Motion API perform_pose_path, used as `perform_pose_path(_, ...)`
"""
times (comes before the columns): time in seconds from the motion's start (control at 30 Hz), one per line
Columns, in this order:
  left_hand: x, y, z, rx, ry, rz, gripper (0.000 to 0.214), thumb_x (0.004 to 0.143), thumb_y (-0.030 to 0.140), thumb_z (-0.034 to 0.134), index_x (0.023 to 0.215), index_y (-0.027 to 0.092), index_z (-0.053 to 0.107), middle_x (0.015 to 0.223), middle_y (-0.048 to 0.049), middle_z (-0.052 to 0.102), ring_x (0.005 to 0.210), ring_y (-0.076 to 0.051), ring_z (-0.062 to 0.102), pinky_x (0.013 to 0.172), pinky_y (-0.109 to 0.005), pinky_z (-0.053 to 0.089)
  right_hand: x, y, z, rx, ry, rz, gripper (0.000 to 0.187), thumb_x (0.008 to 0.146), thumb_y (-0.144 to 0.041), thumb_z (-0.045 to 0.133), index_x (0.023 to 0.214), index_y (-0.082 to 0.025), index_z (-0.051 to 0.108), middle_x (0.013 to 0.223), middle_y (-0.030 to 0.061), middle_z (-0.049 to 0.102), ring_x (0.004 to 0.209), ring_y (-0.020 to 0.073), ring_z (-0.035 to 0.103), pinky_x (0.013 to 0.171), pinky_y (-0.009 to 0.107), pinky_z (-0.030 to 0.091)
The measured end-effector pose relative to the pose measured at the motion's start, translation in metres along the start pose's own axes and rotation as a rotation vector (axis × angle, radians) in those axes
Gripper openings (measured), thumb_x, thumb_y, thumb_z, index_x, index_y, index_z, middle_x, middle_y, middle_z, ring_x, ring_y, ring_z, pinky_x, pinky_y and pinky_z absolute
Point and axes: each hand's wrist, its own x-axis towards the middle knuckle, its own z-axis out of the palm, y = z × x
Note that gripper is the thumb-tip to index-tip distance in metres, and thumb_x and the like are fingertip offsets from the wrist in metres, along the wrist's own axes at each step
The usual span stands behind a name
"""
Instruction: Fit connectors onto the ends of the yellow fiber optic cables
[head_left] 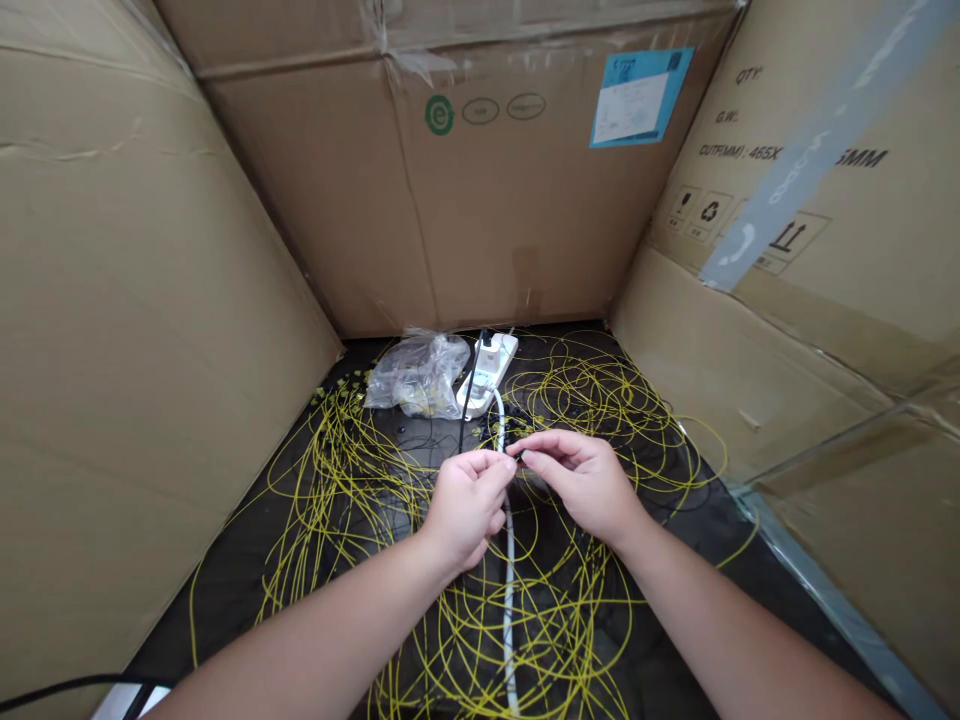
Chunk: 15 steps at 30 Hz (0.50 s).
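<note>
My left hand (pixel 466 503) and my right hand (pixel 579 480) meet fingertip to fingertip over the middle of a dark surface (pixel 240 570). Both are closed in a pinch on a small dark piece (pixel 516 456) between them; what it is I cannot make out. Under and around the hands lies a tangle of thin yellow fibre cables (pixel 360 480) in loose loops. A white cable (pixel 509 600) runs from the near edge, under my hands, toward a white power strip (pixel 489 372) at the back.
Tall cardboard boxes wall the spot in: left (pixel 127 330), back (pixel 465 190) and right (pixel 817 260). A crumpled clear plastic bag (pixel 418 373) lies beside the power strip. A black cable (pixel 67 686) crosses the lower left corner.
</note>
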Motion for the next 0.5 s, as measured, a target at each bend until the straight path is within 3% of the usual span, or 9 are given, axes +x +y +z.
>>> perform_pose_path(0.27, 0.0013, -0.0032, -0.0007, 0.01, 0.007, 0.023, 0.025, 0.067, 0.032, 0.069, 0.068, 0.014, 0.052, 0.039, 0.0107, 0.03, 0.032, -0.001, 0.019, 0.031, -0.014, 0.013, -0.0032, 0.0007, 0.0039, -0.059, 0.051, -0.024, 0.013, 0.078, -0.025, 0.059, 0.084, -0.02, 0.069, 0.086, 0.0054, 0.069, 0.08, 0.018, 0.064, 0.075, 0.034, 0.052)
perform_pose_path(0.5, 0.0014, -0.0041, -0.0008, 0.048, -0.038, 0.037, 0.023, 0.073, 0.035, 0.064, 0.075, 0.016, 0.052, 0.039, 0.0118, 0.026, 0.033, -0.001, 0.015, 0.03, -0.014, 0.015, -0.0014, 0.0012, 0.0033, 0.102, 0.056, 0.027, 0.011, 0.075, -0.025, 0.063, 0.082, -0.018, 0.067, 0.085, 0.0056, 0.069, 0.078, 0.0163, 0.065, 0.076, 0.033, 0.053)
